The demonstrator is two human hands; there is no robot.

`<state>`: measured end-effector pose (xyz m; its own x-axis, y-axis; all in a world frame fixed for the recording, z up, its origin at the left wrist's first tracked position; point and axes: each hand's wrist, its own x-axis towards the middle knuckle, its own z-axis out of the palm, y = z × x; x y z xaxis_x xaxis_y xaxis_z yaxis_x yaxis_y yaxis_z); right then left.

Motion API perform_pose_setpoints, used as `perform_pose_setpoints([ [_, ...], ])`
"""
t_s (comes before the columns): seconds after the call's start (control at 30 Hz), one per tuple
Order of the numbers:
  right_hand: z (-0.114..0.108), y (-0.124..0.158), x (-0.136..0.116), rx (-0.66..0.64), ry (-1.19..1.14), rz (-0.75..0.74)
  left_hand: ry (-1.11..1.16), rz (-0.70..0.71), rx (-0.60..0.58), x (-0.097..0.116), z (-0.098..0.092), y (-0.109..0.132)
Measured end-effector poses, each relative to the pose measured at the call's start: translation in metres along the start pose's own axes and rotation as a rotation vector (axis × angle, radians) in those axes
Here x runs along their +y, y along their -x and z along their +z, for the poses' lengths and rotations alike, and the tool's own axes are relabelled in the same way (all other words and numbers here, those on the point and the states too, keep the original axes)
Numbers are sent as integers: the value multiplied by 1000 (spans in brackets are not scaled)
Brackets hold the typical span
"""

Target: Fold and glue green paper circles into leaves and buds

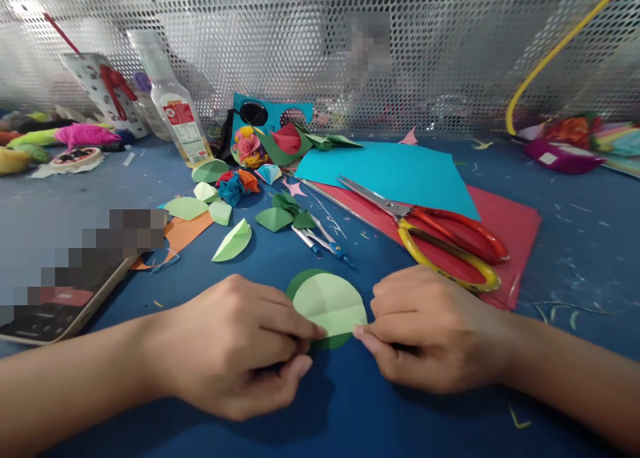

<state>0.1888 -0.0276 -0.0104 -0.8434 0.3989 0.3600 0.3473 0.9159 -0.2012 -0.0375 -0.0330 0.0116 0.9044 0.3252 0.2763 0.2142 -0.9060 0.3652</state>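
Note:
A light green paper circle (pixel 333 305) with creases across it lies over a dark green paper circle (pixel 306 279) on the blue table. Its lower edge looks straight, as if folded. My left hand (pixel 240 348) is closed, its fingertips on the light green paper's lower left edge. At the lower right edge, the thumb and forefinger of my right hand (pixel 433 331) pinch the same paper. Beyond my hands lie folded light green paper pieces (pixel 233 240), dark green folded pieces (pixel 274 219) and a compass (pixel 325 239).
Scissors with red and yellow handles (pixel 447 245) rest on blue paper (pixel 400 171) and red paper (pixel 505 225). A phone (pixel 95 298) stands at left. Behind are a glass bottle (pixel 175 105), a cup with a straw (pixel 103 98) and a perforated metal panel (pixel 280 38).

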Motion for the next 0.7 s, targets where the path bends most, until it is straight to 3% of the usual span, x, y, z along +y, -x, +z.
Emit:
perform_pose_setpoints([
  [0.2, 2, 2, 4, 29, -91, 54, 135, -60, 66, -3, -2, 3],
  [0.37, 1, -5, -1, 23, -64, 204, 214, -302, 136, -4, -2, 3],
  [0.6, 0, -12, -15, -38, -278, 252, 352, -522, 208, -7, 3, -1],
  [0.7, -1, -16, -22, -49, -296, 247, 400, -660, 168, -9, 4, -3],
])
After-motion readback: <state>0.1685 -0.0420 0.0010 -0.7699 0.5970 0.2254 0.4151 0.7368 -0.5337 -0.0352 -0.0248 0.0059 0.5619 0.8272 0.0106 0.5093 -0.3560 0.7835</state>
